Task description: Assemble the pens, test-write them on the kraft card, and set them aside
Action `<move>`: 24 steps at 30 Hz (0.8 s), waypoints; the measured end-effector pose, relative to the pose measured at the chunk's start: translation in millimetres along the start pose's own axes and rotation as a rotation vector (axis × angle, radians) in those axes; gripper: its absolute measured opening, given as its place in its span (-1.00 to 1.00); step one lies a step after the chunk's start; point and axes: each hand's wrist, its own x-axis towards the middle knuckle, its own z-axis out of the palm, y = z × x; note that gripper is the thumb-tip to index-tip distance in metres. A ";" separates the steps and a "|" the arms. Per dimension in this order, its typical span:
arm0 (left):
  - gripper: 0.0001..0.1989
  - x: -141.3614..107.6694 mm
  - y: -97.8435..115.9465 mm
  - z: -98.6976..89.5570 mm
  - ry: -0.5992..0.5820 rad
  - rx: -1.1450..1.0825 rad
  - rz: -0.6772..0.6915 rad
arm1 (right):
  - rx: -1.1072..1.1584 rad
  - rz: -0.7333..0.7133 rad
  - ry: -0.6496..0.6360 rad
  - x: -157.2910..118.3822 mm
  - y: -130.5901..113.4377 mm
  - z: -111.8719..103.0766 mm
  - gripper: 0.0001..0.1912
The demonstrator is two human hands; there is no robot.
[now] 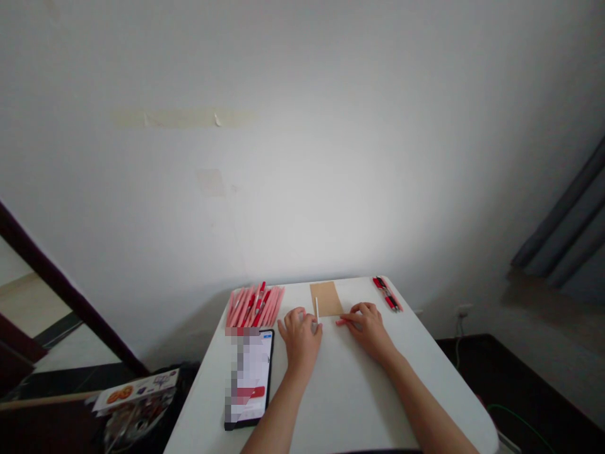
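My left hand (300, 337) is closed in a pinch on a thin white stick (317, 306), which stands up from the fingertips. A little pink shows beside its curled fingers, too small to name. To the right, my right hand (371, 329) pinches a small pink tube-like piece (341, 322) that points left toward the other hand. Just beyond both hands lies a flat brown cardboard piece (328, 297). The two hands are apart, low over the white table (350, 391).
A pile of pink and red pen-like sticks (255, 305) lies at the table's back left. Red and black pens (387, 294) lie at the back right. A phone (253, 378) with a lit screen rests by my left forearm. A wall (302, 208) stands behind the table.
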 end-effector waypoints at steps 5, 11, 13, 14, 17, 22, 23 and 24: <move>-0.94 -0.7 1.4 -0.9 -0.011 0.011 -0.008 | 0.007 0.008 -0.014 0.3 -0.4 -1.5 -0.71; -0.94 -1.2 0.8 -0.1 -0.018 0.016 -0.005 | 0.042 0.024 -0.016 1.2 1.7 -1.8 -0.70; -0.94 -1.1 0.4 -0.7 -0.022 0.019 -0.004 | 0.064 0.037 -0.009 1.5 2.6 -2.2 -0.69; -0.94 -0.9 0.3 -1.1 -0.023 0.019 -0.003 | 0.075 0.045 -0.004 1.7 2.9 -2.7 -0.69; -0.95 -0.3 0.9 -3.0 -0.033 0.019 0.005 | 0.106 0.071 0.009 2.4 3.4 -4.9 -0.68; -0.97 0.2 1.0 -2.8 -0.040 0.030 0.009 | 0.133 0.092 -0.005 3.5 3.4 -7.8 -0.69; -0.96 0.2 0.7 -2.3 -0.035 0.031 0.010 | 0.138 0.096 -0.008 3.5 3.3 -8.0 -0.69; -0.96 0.3 0.5 -1.9 -0.031 0.031 0.011 | 0.143 0.099 -0.010 3.6 3.3 -8.0 -0.69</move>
